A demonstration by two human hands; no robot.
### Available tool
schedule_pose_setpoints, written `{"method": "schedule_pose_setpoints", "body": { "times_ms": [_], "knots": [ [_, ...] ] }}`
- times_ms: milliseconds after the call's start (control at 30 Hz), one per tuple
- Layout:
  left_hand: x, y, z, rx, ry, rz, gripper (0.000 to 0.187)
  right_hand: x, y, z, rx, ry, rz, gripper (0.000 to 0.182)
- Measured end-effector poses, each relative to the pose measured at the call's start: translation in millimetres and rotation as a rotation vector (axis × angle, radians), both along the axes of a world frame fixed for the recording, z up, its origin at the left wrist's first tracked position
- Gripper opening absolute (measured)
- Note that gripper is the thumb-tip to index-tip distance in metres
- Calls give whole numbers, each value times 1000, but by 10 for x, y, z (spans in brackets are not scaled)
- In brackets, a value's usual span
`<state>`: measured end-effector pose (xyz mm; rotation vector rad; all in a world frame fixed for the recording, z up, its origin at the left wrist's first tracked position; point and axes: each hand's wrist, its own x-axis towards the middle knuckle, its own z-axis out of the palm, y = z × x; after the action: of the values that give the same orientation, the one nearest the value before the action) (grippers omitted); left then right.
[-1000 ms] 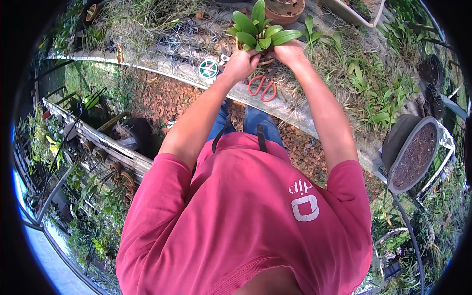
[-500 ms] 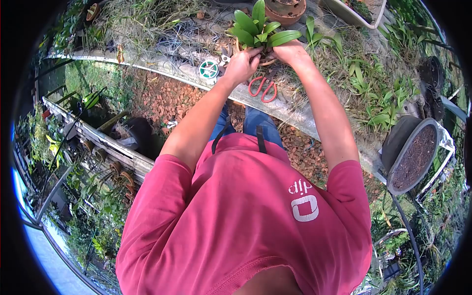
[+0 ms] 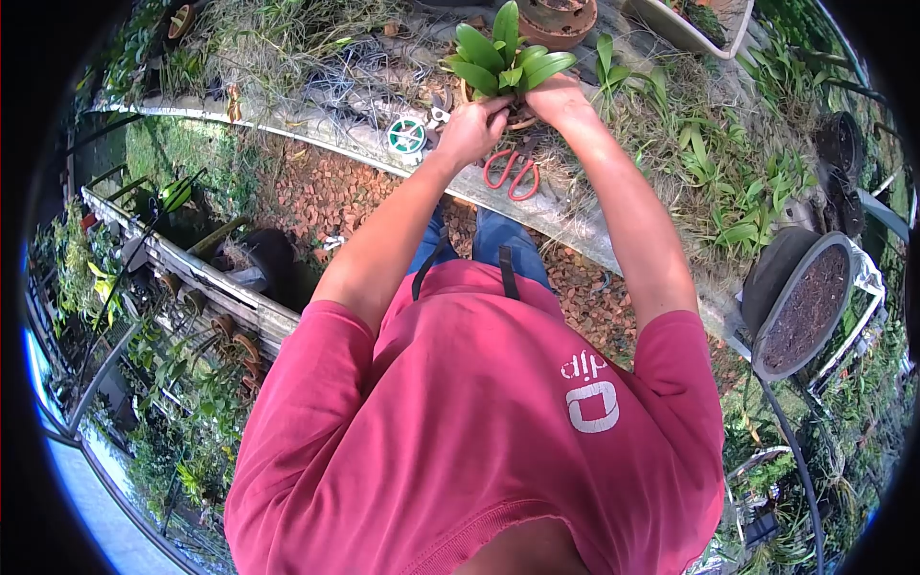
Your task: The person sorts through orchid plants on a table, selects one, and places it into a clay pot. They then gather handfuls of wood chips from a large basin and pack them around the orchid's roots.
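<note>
A leafy green plant (image 3: 505,59), broad-leaved like an orchid, stands in a terracotta pot (image 3: 522,123) that shows only in part between my hands. At its base on the left, my left hand (image 3: 470,131) is closed with bent fingers against the lower stems. On the other side, my right hand (image 3: 561,102) reaches in under a leaf, and its fingers are hidden by foliage. Close below the pot lie scissors with red handles (image 3: 513,175). Beside my left hand are a green and white spool (image 3: 407,135) and a metal cutting tool (image 3: 440,110).
Dry roots and grass (image 3: 287,57) cover the ledge at left, with loose green plants (image 3: 738,182) at right. A larger clay pot (image 3: 556,21) stands behind. A big soil-filled pot (image 3: 805,305) is at right, and a long planter trough (image 3: 206,266) lies at left.
My right hand has shifted slightly left and down, and the right-hand leaf beside it is angled more upward. My left hand stays at the plant's base.
</note>
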<state>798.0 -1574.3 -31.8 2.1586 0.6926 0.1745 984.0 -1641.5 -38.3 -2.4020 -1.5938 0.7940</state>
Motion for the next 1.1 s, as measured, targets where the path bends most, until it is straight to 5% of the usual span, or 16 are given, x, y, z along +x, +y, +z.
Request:
{"method": "schedule_pose_setpoints", "body": {
  "times_ms": [100, 200, 300, 700, 800, 833, 933, 1100],
  "knots": [
    [9, 4, 92, -57, 160, -18, 37, 19, -27, -23, 40, 33, -16, 29],
    [4, 7, -52, 52, -89, 17, 37, 35, -52, 6, 77, -1, 15, 26],
    [12, 21, 54, -87, 117, 21, 37, 77, -103, -14, 95, 36, 31, 21],
    [21, 44, 18, -79, 136, -42, 31, 11, -54, -106, 95, -156, -11, 14],
    [-28, 86, -24, -66, 12, -88, 28, 45, -183, 94, 263, 21, -137, 18],
    [-59, 81, -45, -67, -4, -52, 27, 91, -231, 80, 226, 40, -84, 35],
    [-107, 36, 14, -97, -25, 71, 28, 158, -381, 7, 523, 219, -91, 47],
    [-120, -21, 183, -91, -20, 157, 29, -35, -603, 102, 388, 405, -341, 41]
  ]
}}
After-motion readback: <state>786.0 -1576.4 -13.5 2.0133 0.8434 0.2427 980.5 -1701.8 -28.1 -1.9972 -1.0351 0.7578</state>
